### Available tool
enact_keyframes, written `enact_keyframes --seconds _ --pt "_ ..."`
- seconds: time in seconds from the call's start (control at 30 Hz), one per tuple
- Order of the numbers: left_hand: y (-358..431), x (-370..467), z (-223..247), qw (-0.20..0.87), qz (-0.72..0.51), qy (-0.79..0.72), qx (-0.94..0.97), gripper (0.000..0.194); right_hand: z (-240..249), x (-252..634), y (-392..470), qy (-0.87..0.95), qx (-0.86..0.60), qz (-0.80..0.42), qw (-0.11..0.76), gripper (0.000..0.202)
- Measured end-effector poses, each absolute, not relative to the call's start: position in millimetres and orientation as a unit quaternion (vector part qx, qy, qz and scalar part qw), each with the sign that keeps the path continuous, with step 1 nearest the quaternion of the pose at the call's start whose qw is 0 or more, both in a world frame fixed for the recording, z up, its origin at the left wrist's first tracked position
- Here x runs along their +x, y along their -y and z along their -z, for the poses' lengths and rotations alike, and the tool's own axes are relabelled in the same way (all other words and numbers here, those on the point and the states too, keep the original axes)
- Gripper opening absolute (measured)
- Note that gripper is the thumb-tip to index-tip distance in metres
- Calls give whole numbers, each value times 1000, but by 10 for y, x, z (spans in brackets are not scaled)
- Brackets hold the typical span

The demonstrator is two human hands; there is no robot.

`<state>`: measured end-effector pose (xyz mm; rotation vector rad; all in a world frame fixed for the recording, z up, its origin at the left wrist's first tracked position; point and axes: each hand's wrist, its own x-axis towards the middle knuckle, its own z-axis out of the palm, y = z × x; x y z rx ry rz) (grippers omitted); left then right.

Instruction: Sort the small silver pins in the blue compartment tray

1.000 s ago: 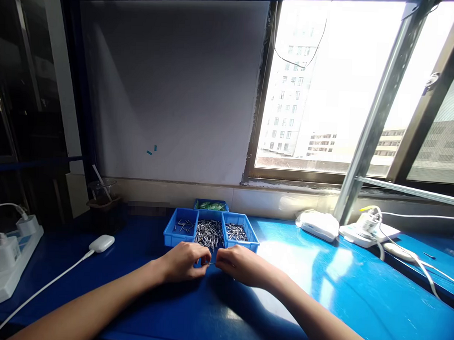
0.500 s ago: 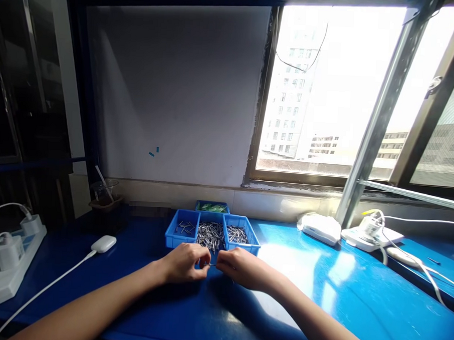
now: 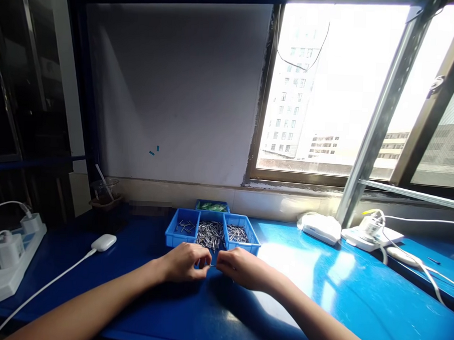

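Observation:
My left hand [image 3: 188, 262] and my right hand [image 3: 240, 266] meet low in front of the blue bins, fingertips pinched. Between them runs a thin metal pin [image 3: 213, 266], its ends hidden in the fingers; its exact kind is too small to make out. Just beyond lies a heap of short dark metal pins [image 3: 210, 235]. To its left a blue bin [image 3: 181, 242] holds several loose pins. On its right, another blue bin [image 3: 243, 247] contains a larger pile of similar pins.
Behind the heap stands a blue bin with green packets [image 3: 212, 207]. A white earbud case [image 3: 104, 243] on a cable lies left, near a power strip [image 3: 17, 276]. A cup with a straw [image 3: 105, 191] is at the back left. A white device [image 3: 320, 229] and another power strip [image 3: 370, 235] sit right.
The left index fingertip has come down closer to the thumb around the pin. Otherwise both hands stay in nearly the same place.

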<state>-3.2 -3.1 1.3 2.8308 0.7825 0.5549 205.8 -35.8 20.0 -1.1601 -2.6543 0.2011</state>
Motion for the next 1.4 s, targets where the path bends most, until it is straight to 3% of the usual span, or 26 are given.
enact_keyframes --seconds 0.4,0.67,1.0,1.2,1.4 --pt "16 -47 1 34 -176 -260 949 6 -263 2051 377 907 -393 -79 133 19" --pt "-5 -42 24 -16 -250 -189 950 9 -204 2050 357 908 -399 -77 102 16" --pt "6 -70 -10 -88 -167 -198 962 16 -281 2079 369 898 -421 -21 127 26" --pt "34 -38 2 -71 -174 -231 954 17 -289 2093 369 905 -408 -44 113 24" --pt "2 5 26 46 -274 -215 936 14 -223 2070 324 911 -384 -97 111 24"
